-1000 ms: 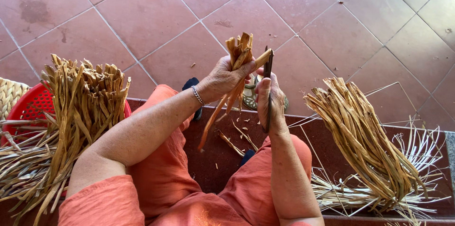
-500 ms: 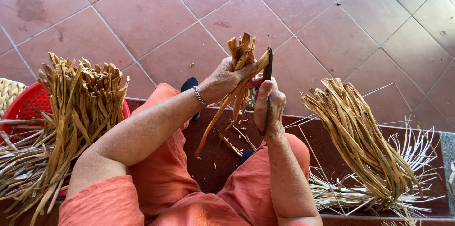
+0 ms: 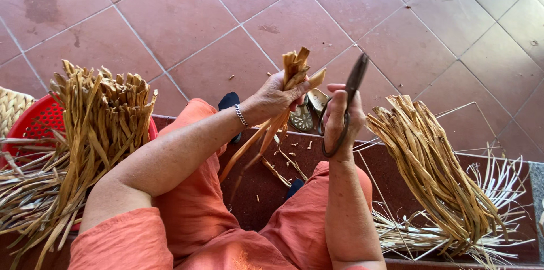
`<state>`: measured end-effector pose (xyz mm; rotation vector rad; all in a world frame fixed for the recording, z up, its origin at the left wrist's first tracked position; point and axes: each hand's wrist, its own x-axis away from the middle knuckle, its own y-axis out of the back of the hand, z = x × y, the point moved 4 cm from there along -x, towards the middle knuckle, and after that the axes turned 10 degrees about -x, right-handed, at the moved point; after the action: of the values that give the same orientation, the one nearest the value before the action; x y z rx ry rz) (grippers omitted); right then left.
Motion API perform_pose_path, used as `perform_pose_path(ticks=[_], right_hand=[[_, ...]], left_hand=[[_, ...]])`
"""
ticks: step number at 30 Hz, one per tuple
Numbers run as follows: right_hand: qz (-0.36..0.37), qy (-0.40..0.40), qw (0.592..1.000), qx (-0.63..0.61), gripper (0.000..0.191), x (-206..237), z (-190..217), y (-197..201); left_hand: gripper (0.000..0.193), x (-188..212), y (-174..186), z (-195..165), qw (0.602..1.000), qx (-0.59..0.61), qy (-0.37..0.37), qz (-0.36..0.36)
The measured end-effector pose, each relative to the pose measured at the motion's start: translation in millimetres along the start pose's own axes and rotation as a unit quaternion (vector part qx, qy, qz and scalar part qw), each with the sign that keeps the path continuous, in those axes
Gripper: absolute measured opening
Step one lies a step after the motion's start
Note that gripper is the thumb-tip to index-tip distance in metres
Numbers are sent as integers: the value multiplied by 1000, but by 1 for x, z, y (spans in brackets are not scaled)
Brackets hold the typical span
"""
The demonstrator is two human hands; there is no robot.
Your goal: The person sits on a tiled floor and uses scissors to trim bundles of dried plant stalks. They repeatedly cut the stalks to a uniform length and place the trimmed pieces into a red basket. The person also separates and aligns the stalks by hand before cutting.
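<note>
My left hand grips a small bunch of dried tan plant strips, whose cut ends stick up above the fingers while the long ends hang down toward my lap. My right hand holds a pair of dark metal scissors with closed blades pointing up, just right of the bunch and a little apart from it. A bead bracelet is on my left wrist. I am seated in orange clothes.
A red plastic basket at left holds a large sheaf of dried strips. Another big bundle lies at right over thin pale stalks. Short cuttings lie on the dark step. Sandals rest on the red tiled floor.
My right hand with the scissors has drawn slightly right, away from the bunch of strips. My left hand keeps holding the bunch in the same place.
</note>
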<state>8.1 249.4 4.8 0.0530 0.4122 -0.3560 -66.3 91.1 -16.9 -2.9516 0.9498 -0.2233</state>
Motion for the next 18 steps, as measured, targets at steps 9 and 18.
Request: perform_pose_path(ticks=[9, 18], right_hand=[[32, -1, 999, -31, 15, 12, 5, -16], [-12, -140, 971, -191, 10, 5, 0, -4]], left_hand=[[45, 8, -11, -4, 960, -269, -52, -51], [33, 5, -2, -2, 997, 12, -38, 59]])
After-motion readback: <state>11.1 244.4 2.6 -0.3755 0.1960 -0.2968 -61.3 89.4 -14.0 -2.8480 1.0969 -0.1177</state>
